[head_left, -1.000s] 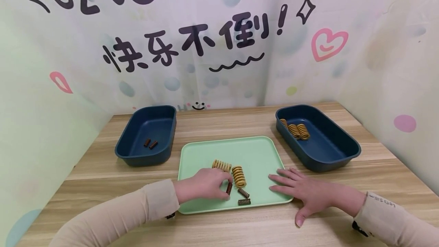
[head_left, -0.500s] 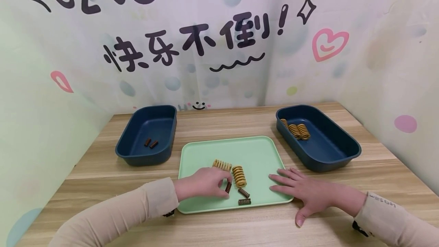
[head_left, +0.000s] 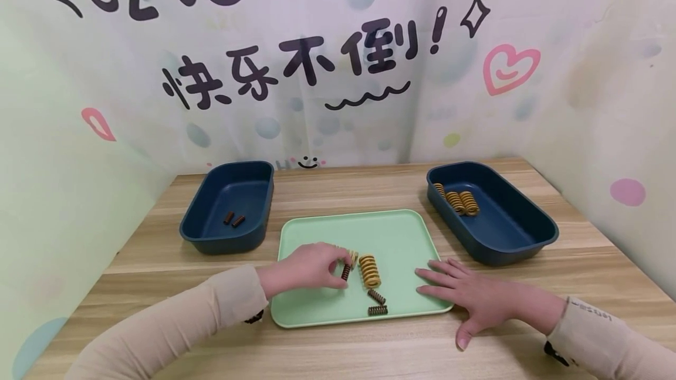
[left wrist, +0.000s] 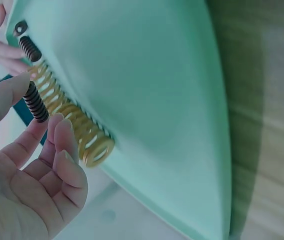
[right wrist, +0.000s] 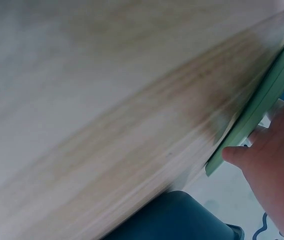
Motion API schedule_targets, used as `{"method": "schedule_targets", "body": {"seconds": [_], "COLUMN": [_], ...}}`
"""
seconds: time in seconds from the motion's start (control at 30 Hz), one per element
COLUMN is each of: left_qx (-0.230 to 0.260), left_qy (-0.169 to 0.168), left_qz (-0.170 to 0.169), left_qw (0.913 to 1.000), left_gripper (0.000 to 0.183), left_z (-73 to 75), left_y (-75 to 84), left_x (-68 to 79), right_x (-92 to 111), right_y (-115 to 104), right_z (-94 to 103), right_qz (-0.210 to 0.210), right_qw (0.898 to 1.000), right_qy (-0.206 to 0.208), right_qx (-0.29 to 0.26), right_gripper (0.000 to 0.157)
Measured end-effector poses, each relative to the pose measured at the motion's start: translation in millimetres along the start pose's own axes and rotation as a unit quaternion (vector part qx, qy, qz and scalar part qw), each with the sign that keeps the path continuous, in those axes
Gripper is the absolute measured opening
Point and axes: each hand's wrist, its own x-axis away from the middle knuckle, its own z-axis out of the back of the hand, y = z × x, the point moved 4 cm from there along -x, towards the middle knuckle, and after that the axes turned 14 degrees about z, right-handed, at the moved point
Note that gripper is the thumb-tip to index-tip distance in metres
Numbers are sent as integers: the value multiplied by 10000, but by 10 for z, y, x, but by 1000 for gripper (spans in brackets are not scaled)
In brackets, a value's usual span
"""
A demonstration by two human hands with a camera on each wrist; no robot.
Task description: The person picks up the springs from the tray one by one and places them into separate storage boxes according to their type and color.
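Left hand (head_left: pixel 310 267) pinches a dark spring (left wrist: pixel 36 102) between thumb and fingertip, apparently near its ends. Risk: uneven pressure could bow the coil and shoot it out; a low sweep rightward might knock the gold spring (head_left: pixel 369 270) and set it rolling. Right hand (head_left: pixel 477 292) lies spread, fingers at the tray (head_left: pixel 404 233) edge. Position: dark spring at left fingertips, over the tray, just left of the gold one.

Thick yellow coil spring (head_left: pixel 369 271) blocks low passage just right of left hand (head_left: pixel 311 267); two thin dark coil springs (head_left: pixel 377 297) closer in. Pale-green rectangular tray (head_left: pixel 401 271) bare onward to right hand (head_left: pixel 477 291); deep blue bin (head_left: pixel 488 255) beyond.
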Motion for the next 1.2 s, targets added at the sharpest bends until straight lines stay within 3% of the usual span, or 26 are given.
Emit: {"method": "schedule_targets", "body": {"seconds": [0.47,0.77,1.03,1.2], "left_qx": [-202,88,302,411], "left_qy": [478,554,904,1150], "left_qz": [446,944,1141,1435], "left_qw": [9977,9940,9889,9821], "left_gripper": [29,34,31,29], "left_z": [361,592,826,946], "left_y": [-195,-428,-677,-883], "left_x": [-17,-68,-102,-125], "right_x": [-9,-5,-7,-7], "right_y": [-11,1,1,6], "right_z": [6,1,-3,-18], "right_qz": [32,33,39,-10], "right_qw": [10000,9999,9999,10000], "right_qy": [17,-49,-69,-55], "right_qx": [-47,-84,-63,-82], "right_gripper": [92,91,91,92]}}
